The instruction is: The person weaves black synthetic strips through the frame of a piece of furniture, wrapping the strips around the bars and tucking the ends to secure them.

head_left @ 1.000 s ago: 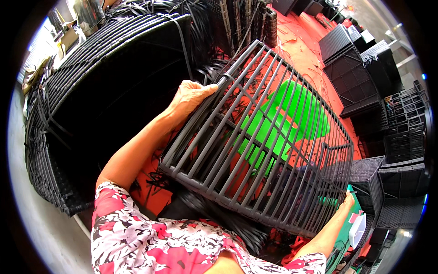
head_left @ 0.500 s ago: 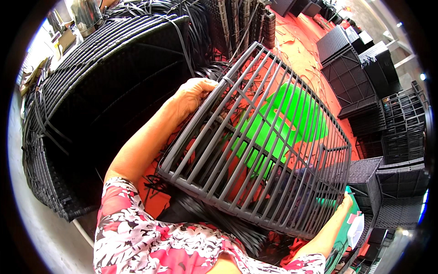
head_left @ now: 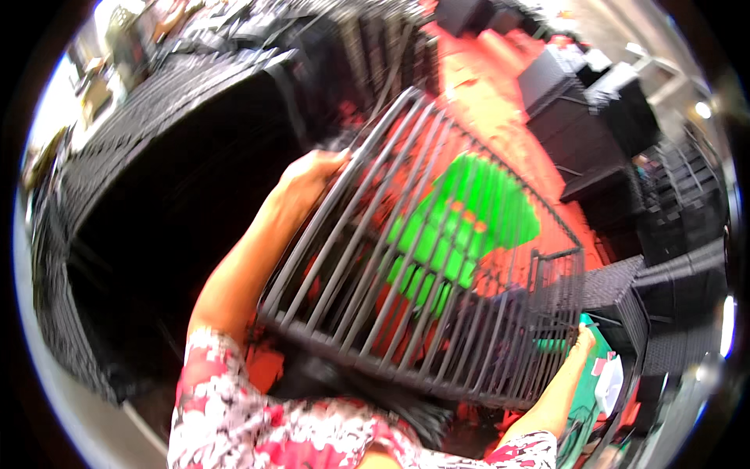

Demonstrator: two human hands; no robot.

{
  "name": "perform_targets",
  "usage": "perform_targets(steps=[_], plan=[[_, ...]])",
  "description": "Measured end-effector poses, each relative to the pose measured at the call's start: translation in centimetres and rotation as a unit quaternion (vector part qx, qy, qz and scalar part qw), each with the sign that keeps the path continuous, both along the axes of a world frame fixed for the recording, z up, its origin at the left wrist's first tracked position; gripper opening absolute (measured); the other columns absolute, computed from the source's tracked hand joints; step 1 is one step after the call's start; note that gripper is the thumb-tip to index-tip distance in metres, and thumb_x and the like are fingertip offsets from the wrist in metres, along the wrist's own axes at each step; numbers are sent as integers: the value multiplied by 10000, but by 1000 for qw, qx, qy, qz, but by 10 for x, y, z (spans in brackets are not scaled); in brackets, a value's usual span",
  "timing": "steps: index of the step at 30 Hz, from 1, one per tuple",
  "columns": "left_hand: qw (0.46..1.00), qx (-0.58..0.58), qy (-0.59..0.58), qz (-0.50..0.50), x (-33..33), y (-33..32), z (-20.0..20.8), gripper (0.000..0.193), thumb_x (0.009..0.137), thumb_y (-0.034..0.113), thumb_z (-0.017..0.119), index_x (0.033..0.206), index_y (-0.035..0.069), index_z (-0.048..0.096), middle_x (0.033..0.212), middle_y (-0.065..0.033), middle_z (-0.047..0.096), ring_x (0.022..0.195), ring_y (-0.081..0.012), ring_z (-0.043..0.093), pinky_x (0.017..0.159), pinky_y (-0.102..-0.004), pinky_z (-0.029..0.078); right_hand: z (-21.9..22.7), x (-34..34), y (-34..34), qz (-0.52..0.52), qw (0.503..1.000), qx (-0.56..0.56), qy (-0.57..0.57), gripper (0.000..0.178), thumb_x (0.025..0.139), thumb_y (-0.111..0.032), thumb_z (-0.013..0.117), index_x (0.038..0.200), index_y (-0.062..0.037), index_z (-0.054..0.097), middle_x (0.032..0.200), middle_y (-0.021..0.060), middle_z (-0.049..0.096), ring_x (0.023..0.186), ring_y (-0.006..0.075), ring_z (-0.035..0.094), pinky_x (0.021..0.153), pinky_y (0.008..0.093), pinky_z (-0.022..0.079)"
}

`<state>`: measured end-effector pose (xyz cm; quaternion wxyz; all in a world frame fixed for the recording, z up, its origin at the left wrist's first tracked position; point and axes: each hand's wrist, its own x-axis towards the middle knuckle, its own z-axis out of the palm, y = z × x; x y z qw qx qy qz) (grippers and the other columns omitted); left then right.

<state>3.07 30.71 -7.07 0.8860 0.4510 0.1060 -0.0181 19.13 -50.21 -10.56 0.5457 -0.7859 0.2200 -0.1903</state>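
A dark grey slatted furniture frame [head_left: 359, 358] hangs tilted in front of me, its long bars running side by side. My left hand [head_left: 312, 173] is closed on its left edge, the fingertips hidden behind the rail. At the far right end, my right hand [head_left: 583, 341] grips the frame's edge, with its fingers partly out of sight. Through the bars shows a bright green plastic chair [head_left: 504, 207] standing on the floor beyond.
A large black woven furniture piece [head_left: 94, 328] curves along my left. Stacked black woven pieces [head_left: 582, 129] line the right side of the orange-red floor [head_left: 488, 98]. A white container [head_left: 608, 385] lies on a green surface near my right forearm. Motion blurs much of the view.
The frame has swung so its bars and side panel show at a different angle, and it sits slightly further left in view. Both hands keep their hold. The surroundings have shifted and blurred.
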Motion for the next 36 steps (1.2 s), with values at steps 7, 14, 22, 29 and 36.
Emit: perform_targets(steps=[7, 14, 22, 29, 36], plan=[[983, -161, -13, 90, 18, 4, 6, 112, 766, -36, 555, 865, -4, 595, 801, -127, 652, 705, -240, 653, 694, -361, 561, -14, 9, 17, -38, 992, 26, -120, 212, 679, 14, 699, 887, 19, 660, 861, 28, 610, 774, 162, 548, 760, 307, 449], [985, -132, -26, 112, 20, -4, 2, 68, 759, -13, 599, 735, 43, 570, 759, -103, 636, 670, -210, 635, 670, -349, 555, -3, -17, 27, -33, 997, 27, -71, 183, 672, -37, 715, 828, 45, 665, 794, 47, 621, 722, 164, 538, 703, 318, 443], [987, -111, 18, 115, 17, 7, 3, 93, 759, -50, 600, 749, 29, 554, 810, -115, 637, 700, -220, 640, 698, -345, 556, 7, -20, 51, -26, 998, -15, -62, 108, 652, -46, 710, 719, 5, 644, 702, 18, 572, 643, 152, 489, 649, 340, 426], [992, -32, 116, 45, 32, 24, 18, 82, 793, -47, 529, 841, -14, 587, 772, -134, 635, 700, -242, 645, 690, -375, 558, 3, -13, 46, -54, 996, -25, -66, 132, 652, -66, 722, 665, 26, 629, 671, 24, 578, 622, 144, 487, 614, 345, 426], [927, 181, 281, 171, 51, 23, 25, 18, 724, 20, 596, 716, 32, 607, 656, -78, 574, 544, -215, 524, 520, -434, 404, -4, -4, 45, -35, 991, -121, -36, 232, 676, -146, 707, 603, 40, 587, 565, 40, 544, 560, 156, 456, 567, 368, 393]])
